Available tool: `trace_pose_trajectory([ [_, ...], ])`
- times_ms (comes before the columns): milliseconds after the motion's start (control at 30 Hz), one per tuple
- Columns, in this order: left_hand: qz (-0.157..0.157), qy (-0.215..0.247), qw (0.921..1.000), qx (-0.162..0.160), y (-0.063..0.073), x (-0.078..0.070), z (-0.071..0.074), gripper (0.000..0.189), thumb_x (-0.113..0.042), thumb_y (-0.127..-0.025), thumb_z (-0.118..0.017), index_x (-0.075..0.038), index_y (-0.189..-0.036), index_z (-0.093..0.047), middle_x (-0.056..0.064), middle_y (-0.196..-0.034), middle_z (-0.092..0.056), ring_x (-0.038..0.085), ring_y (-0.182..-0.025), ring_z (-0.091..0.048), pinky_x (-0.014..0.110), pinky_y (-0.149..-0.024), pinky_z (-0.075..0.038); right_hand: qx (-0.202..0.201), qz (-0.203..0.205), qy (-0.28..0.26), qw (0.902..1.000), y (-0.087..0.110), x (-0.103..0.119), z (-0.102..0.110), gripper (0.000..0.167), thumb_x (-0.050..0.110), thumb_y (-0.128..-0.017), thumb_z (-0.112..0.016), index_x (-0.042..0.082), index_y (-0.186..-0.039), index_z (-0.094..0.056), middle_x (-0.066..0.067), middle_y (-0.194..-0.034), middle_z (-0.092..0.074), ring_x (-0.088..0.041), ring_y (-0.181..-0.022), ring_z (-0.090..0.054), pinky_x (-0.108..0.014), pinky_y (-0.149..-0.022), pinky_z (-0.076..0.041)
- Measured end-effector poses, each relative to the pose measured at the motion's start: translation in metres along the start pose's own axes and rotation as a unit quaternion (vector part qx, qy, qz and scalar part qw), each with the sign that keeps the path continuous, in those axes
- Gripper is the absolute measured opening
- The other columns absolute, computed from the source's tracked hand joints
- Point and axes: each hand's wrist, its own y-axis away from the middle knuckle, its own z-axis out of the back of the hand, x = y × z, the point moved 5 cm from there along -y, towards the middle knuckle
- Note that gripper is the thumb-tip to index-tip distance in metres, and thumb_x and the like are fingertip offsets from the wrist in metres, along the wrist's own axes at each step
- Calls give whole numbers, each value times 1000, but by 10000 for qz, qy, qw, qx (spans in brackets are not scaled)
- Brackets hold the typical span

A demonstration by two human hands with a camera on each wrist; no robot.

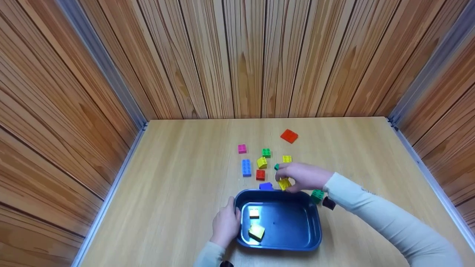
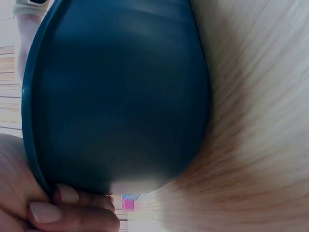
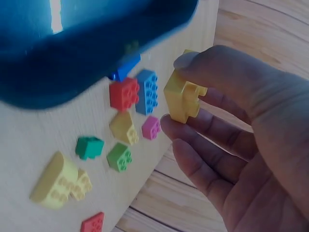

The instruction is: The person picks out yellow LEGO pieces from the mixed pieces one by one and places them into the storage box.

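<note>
A dark blue plastic tub [image 1: 315, 222] stands near the front of the table, with two yellowish toy bricks lying on its left side, one small brick [image 1: 254, 213] and one larger brick [image 1: 256, 232]. My left hand [image 1: 225, 223] grips the tub's left wall, thumb along the rim; its fingers [image 2: 82, 217] show at the tub's outside in the left wrist view. Just beyond the far rim, my right hand [image 1: 302, 176] pinches a yellow toy brick [image 3: 179, 96] between thumb and fingers, studs turned toward the palm. Behind the rim is a blue brick [image 1: 265, 186], partly hidden.
Beyond the tub lie a red brick [image 1: 260, 174], a long blue brick [image 1: 246, 168], a pink brick [image 1: 242, 148], a green brick [image 1: 266, 152] and yellow bricks. A flat red piece [image 1: 289, 136] is farthest back. Right of the tub sits another green brick [image 1: 317, 195]. Wood-panelled walls enclose the table.
</note>
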Motion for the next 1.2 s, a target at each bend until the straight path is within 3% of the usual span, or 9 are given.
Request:
trace_pose_trajectory([
  [500, 122, 161, 9997, 98, 1, 0, 1, 48, -20, -98, -52, -2, -141, -42, 21, -126, -58, 31, -110, -60, 44, -90, -50, 592, 180, -767, 9951, 7, 18, -52, 37, 19, -81, -78, 18, -117, -68, 9, -103, -61, -8, -89, -57, -25, -79, -53],
  [700, 67, 18, 10000, 22, 1, -1, 1, 47, -20, -97, -54, -2, -140, -44, 20, -118, -63, 30, -100, -65, 44, -86, -52, 771, 291, -736, 9939, 3, 20, -65, 37, 21, -81, -78, 18, -116, -68, 10, -103, -61, -7, -89, -56, -27, -81, -53],
  [967, 309, 140, 9993, 171, 2, 0, -2, 50, -22, -98, -53, -3, -143, -41, 19, -129, -57, 30, -114, -58, 44, -92, -48, 1018, 448, -761, 9909, 1, 21, -78, 33, 23, -81, -77, 21, -113, -69, 12, -97, -58, -4, -83, -54, -23, -75, -52],
  [1200, 313, 153, 9993, 154, 1, 0, -1, 50, -23, -98, -53, -4, -143, -41, 19, -128, -58, 30, -113, -59, 44, -92, -49, 1079, 509, -486, 9917, 0, 23, -83, 30, 25, -80, -79, 26, -109, -70, 13, -93, -58, -3, -78, -54, -22, -73, -51],
])
